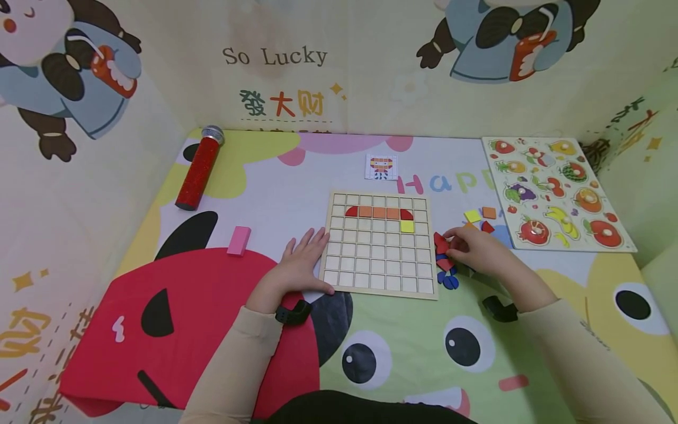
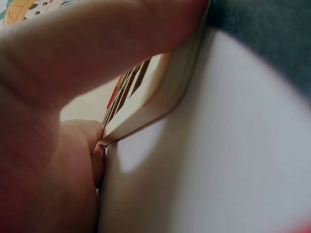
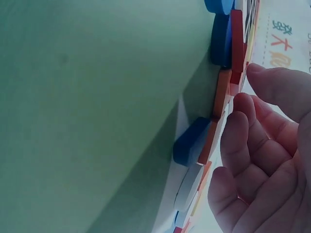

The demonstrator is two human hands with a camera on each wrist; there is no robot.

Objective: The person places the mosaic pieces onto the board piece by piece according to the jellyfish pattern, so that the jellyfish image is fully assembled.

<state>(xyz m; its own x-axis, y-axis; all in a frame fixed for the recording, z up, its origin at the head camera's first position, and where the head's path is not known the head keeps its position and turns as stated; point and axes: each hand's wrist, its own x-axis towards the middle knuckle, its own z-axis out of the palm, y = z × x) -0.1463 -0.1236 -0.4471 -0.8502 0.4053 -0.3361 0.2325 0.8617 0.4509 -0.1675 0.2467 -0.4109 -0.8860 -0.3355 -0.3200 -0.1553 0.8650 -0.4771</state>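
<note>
A wooden grid board (image 1: 378,259) lies in the middle of the mat, with a row of red and orange tiles (image 1: 379,212) and one yellow tile (image 1: 406,226) set in its upper cells. My left hand (image 1: 299,265) rests flat against the board's left edge, thumb along its near corner; close up, the hand (image 2: 48,121) lies against the board's edge (image 2: 150,107). My right hand (image 1: 474,248) sits over a heap of loose tiles (image 1: 442,242) to the right of the board. From the wrist its fingers (image 3: 243,141) are loosely curved beside red (image 3: 236,39), orange (image 3: 221,92) and blue tiles (image 3: 189,141), palm empty.
A pattern card (image 1: 381,167) lies behind the board. A fruit peg puzzle (image 1: 556,191) sits at the far right, with yellow (image 1: 471,216) and orange tiles (image 1: 489,212) next to it. A red glitter tube (image 1: 198,168) and a pink block (image 1: 239,240) lie to the left. Printed walls enclose the mat.
</note>
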